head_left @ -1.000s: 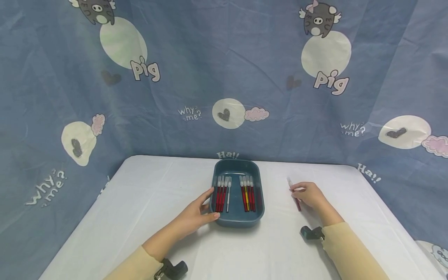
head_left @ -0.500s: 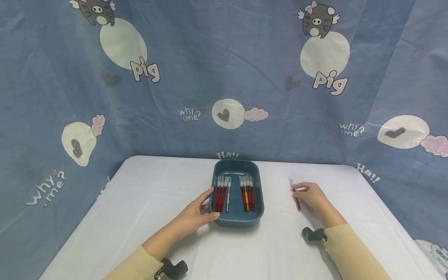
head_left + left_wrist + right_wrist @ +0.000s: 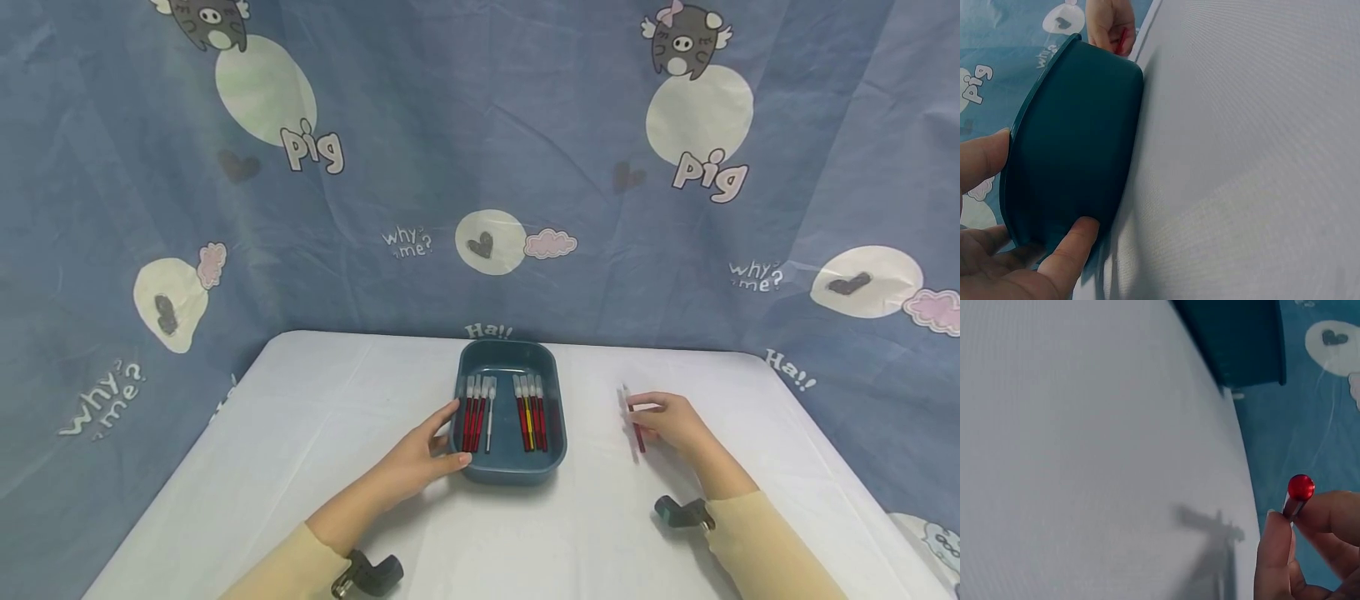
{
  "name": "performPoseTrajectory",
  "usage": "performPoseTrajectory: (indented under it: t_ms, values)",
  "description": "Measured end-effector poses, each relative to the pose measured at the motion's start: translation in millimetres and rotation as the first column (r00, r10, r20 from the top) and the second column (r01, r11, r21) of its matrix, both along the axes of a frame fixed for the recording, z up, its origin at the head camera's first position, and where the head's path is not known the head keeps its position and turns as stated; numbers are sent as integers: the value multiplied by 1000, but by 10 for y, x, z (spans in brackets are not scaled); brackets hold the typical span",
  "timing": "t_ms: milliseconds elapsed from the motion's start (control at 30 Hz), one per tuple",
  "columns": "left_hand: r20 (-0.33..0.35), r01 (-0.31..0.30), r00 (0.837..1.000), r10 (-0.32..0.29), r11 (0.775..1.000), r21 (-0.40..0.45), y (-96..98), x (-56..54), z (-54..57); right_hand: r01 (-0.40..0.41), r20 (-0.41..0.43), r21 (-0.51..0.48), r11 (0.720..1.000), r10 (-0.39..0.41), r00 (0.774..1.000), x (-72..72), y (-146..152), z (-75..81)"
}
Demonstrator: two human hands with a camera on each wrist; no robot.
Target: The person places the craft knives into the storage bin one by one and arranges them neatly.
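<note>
A blue-green tray (image 3: 513, 479) stands on the table. In it lie two groups of slim pen-shaped tools with clear caps: a left group (image 3: 474, 421), mostly red with one silver, and a right group (image 3: 528, 421), red with one yellow. My left hand (image 3: 412, 462) rests against the tray's left side; in the left wrist view its fingers (image 3: 1075, 253) touch the outer wall and rim. To the right of the tray, my right hand (image 3: 667, 421) pinches a red pen-shaped tool (image 3: 641, 438) between thumb and fingers. Its round red end (image 3: 1301, 487) faces the right wrist camera.
White cloth (image 3: 337, 392) covers the table. A blue printed curtain (image 3: 420, 167) hangs behind the far edge. Both sleeves carry a dark wrist camera, the left camera (image 3: 378, 575) and the right camera (image 3: 678, 511).
My right hand and forearm have shifted slightly right and nearer, with the red tool still pinched. A pale streak now shows left of it. Left hand and tray stay put.
</note>
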State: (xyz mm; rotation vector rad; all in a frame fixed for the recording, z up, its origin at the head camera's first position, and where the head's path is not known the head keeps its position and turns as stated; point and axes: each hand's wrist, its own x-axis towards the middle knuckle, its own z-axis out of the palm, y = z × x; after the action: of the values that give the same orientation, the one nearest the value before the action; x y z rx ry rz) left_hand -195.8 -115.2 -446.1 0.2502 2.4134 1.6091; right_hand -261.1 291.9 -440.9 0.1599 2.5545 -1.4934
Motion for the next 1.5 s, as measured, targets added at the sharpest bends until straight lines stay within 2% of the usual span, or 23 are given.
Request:
performPoseTrajectory:
  t_ms: [367,1033,1300,1500]
  values:
    - [1,-8,1000,8,1000,-15,7,-5,-2,-18,-32,-138,990,13,999,121,-106,121]
    - [3,-4,1000,4,1000,-9,-4,-11,-8,-58,-94,-275,960,33,995,196,-449,324]
    - [14,-2,1000,3,1000,-9,0,-24,-12,-46,-74,-357,933,21,997,209,-601,370]
    - [5,-4,1000,4,1000,-2,5,-16,-12,-22,-36,-376,927,9,999,205,-700,384]
